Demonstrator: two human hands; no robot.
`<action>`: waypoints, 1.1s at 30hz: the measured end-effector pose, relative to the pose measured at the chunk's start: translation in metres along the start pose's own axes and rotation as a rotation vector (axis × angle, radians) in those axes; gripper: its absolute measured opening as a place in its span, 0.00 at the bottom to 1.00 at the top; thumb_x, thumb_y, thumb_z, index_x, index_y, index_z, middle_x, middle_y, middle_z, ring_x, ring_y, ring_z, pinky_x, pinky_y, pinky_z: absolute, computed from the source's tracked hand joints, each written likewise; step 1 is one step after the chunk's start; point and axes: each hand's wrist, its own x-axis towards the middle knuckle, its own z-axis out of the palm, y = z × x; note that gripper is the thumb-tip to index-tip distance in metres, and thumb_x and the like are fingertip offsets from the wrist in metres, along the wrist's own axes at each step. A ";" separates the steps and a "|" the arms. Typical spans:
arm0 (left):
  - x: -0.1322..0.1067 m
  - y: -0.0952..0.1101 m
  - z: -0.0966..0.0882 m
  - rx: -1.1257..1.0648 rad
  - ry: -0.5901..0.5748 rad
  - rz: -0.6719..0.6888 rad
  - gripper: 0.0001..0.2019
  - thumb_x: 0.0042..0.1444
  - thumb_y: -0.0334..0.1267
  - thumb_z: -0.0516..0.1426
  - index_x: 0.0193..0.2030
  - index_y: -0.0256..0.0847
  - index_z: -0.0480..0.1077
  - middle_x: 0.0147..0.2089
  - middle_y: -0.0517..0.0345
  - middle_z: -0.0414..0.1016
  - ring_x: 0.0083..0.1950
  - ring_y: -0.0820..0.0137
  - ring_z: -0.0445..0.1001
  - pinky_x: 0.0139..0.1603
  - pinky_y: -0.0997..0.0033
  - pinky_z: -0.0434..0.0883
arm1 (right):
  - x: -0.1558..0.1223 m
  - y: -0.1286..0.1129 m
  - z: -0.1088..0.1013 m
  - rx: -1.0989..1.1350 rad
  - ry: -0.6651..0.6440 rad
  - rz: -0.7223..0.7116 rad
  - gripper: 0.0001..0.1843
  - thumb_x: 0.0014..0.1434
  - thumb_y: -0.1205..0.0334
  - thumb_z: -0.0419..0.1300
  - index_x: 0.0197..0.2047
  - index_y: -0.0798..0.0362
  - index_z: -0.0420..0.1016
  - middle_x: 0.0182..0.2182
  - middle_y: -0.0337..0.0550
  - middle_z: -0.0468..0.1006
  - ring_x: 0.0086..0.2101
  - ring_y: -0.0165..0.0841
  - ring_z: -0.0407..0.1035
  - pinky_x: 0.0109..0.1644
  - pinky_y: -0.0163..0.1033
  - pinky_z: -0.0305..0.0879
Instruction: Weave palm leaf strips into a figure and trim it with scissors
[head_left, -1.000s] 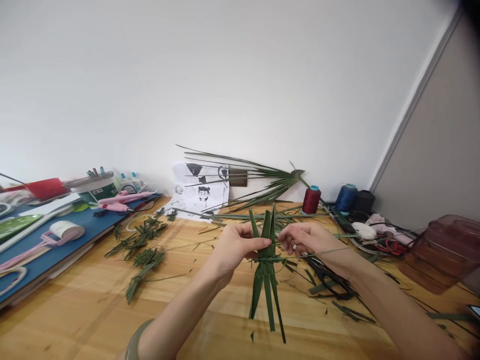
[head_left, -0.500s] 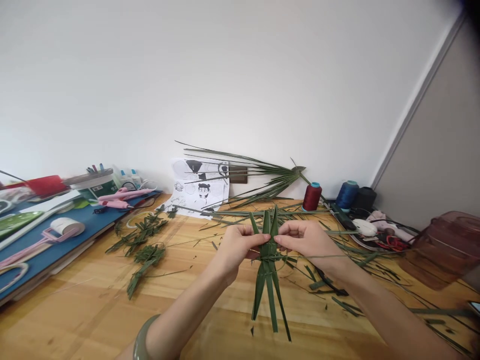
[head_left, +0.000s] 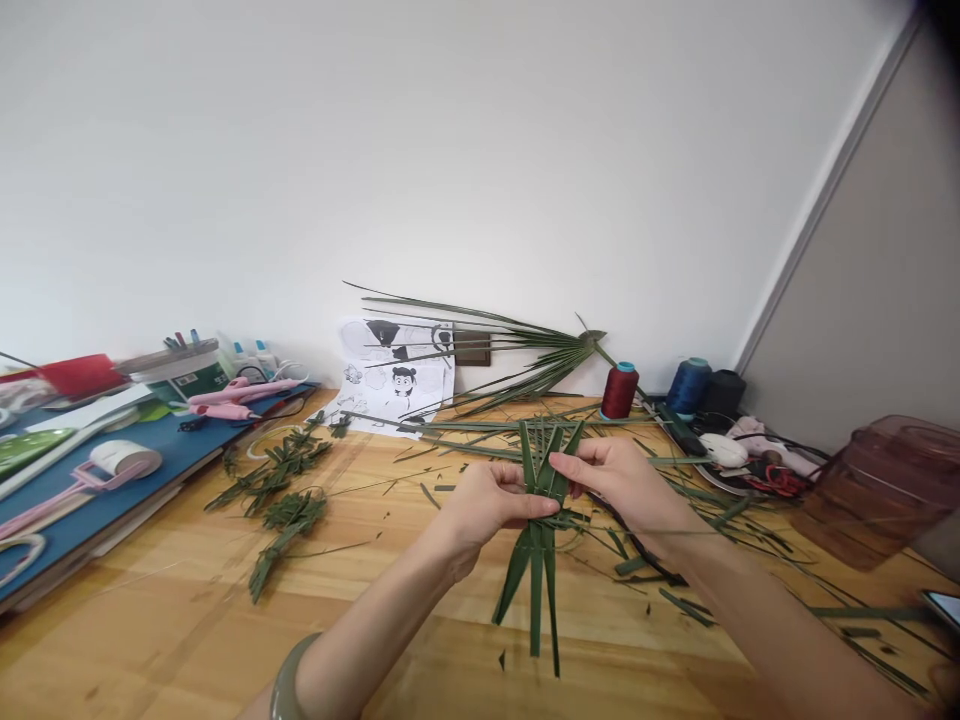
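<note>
Pale wall [head_left: 540, 180] behind, wooden table [head_left: 375, 640] below; leaf scraps [head_left: 296, 512] lie at nine o'clock from the weave [head_left: 537, 540]. Left hand [head_left: 487, 500] pinches its waist, thumb on top; right hand [head_left: 619, 480] grips the upper strips [head_left: 574, 438]. I'd pin that crossing flat and snug each strip gently, lest it split. Weave sits between both hands, tips towards twelve, tails [head_left: 535, 610] towards six. Red spool [head_left: 619, 390] stands at one.

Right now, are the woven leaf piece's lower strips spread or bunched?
Spread: the three lower strips fan apart below the left hand, with tabletop showing between their tips.
</note>
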 end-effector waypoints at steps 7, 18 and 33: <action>0.000 0.002 0.003 -0.043 0.122 -0.059 0.10 0.30 0.37 0.65 0.20 0.34 0.72 0.20 0.60 0.70 0.20 0.78 0.64 0.22 0.78 0.59 | 0.001 0.003 -0.008 0.120 -0.053 0.078 0.13 0.47 0.54 0.59 0.28 0.58 0.72 0.25 0.40 0.73 0.26 0.27 0.65 0.31 0.33 0.61; -0.004 0.004 0.006 -0.034 0.049 -0.031 0.06 0.30 0.32 0.64 0.20 0.36 0.75 0.18 0.61 0.71 0.20 0.77 0.65 0.26 0.75 0.62 | -0.004 -0.010 -0.006 0.057 -0.075 0.052 0.13 0.44 0.59 0.63 0.34 0.55 0.75 0.28 0.40 0.77 0.30 0.31 0.68 0.33 0.34 0.63; -0.008 0.010 -0.002 0.036 -0.195 0.020 0.10 0.37 0.31 0.62 0.31 0.37 0.74 0.29 0.58 0.74 0.30 0.75 0.68 0.34 0.76 0.63 | -0.003 -0.003 -0.005 0.244 -0.015 0.120 0.22 0.45 0.60 0.63 0.45 0.54 0.69 0.30 0.42 0.75 0.24 0.26 0.68 0.23 0.28 0.64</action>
